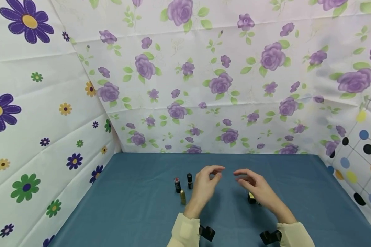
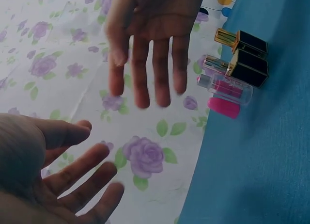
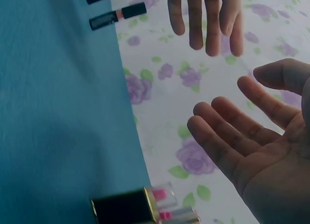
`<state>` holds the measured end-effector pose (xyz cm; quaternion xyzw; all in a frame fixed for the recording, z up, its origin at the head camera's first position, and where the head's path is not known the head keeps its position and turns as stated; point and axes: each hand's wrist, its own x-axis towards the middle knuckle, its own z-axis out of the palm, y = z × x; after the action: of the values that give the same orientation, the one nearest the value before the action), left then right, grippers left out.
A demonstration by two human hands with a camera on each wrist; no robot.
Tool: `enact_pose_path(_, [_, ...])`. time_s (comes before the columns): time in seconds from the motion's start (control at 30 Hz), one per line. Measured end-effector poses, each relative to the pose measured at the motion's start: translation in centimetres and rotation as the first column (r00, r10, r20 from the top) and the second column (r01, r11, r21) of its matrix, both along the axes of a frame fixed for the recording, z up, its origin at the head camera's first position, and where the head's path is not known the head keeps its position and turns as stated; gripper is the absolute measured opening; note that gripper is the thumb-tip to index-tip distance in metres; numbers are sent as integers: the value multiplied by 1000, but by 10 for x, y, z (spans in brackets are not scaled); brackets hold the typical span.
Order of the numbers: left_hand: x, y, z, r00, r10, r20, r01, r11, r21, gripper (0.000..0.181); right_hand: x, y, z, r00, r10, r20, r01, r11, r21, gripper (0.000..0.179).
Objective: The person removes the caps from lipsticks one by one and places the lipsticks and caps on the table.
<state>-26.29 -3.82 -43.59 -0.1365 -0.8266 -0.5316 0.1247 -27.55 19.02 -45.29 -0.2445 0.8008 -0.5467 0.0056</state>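
Observation:
Both hands hover above the blue table with relaxed, slightly bent fingers, palms facing each other and nothing between them. My left hand (image 1: 203, 187) is nearest three upright lipsticks: a black one with a red top (image 1: 177, 185), a black one (image 1: 190, 181) and a gold one (image 1: 182, 197). Under my right hand (image 1: 261, 191) stands a black lipstick with a gold top (image 1: 251, 198), partly covered by that hand. The left wrist view shows more there: two black-and-gold lipsticks (image 2: 249, 68), a clear tube with pink inside (image 2: 232, 91) and a bright pink piece (image 2: 224, 107).
A blue cloth (image 1: 126, 206) covers the table. Behind it hangs a white sheet with purple roses (image 1: 221, 83). Flower-patterned cloth (image 1: 24, 147) stands at the left, dotted cloth (image 1: 363, 164) at the right. Each wrist bears a small black camera (image 1: 208, 233).

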Motion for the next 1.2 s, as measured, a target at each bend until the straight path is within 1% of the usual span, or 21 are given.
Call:
enact_pose_path(0.07, [0, 1, 0, 999, 44, -22, -44, 999, -26, 22, -2, -5, -3, 1000, 18, 16, -18, 1000, -20, 36])
enact_pose_path(0.17, [0, 1, 2, 992, 114, -56, -118, 990, -76, 23, -3, -12, -7, 997, 42, 57, -40, 998, -38, 41])
enact_pose_path(0.23, [-2, -2, 6, 989, 139, -59, -144, 984, -100, 24, -3, -17, -9, 995, 59, 83, -56, 998, -41, 45])
enact_pose_path(0.3, [-4, -8, 10, 988, 151, -42, -155, 980, -125, 25, -4, -22, -11, 991, 78, 108, -74, 996, -46, 50])
enact_pose_path(0.37, [-7, -17, 15, 988, 154, -20, -155, 976, -152, 25, -5, -27, -13, 988, 101, 120, -96, 994, -47, 56])
enact_pose_path(0.47, [-14, -31, 21, 987, 160, 22, -152, 968, -201, 26, -7, -34, -16, 983, 107, 148, -102, 994, -44, 61])
enact_pose_path(0.53, [-18, -40, 23, 986, 158, 51, -142, 961, -238, 27, -8, -37, -18, 981, 108, 158, -104, 994, -34, 62])
enact_pose_path(0.67, [-25, -52, 22, 980, 146, 139, -98, 948, -304, 32, -8, -41, -24, 977, 113, 179, -110, 994, -28, 63])
enact_pose_path(0.77, [-27, -57, 19, 972, 152, 179, -81, 933, -352, 36, -9, -45, -26, 972, 122, 199, -118, 992, -35, 66])
enact_pose_path(0.83, [-27, -59, 18, 970, 160, 183, -81, 922, -379, 37, -10, -47, -28, 968, 118, 222, -112, 993, -39, 67])
enact_pose_path(0.97, [-26, -60, 16, 971, 167, 171, -81, 903, -422, 38, -11, -50, -30, 960, 103, 262, -96, 995, -38, 70])
enact_pose_path(1.07, [-26, -60, 15, 973, 158, 171, -68, 895, -441, 37, -11, -50, -32, 952, 102, 288, -91, 995, -52, 71])
enact_pose_path(1.2, [-28, -61, 14, 970, 151, 191, -50, 890, -453, 37, -11, -49, -32, 947, 111, 303, -93, 993, -74, 72])
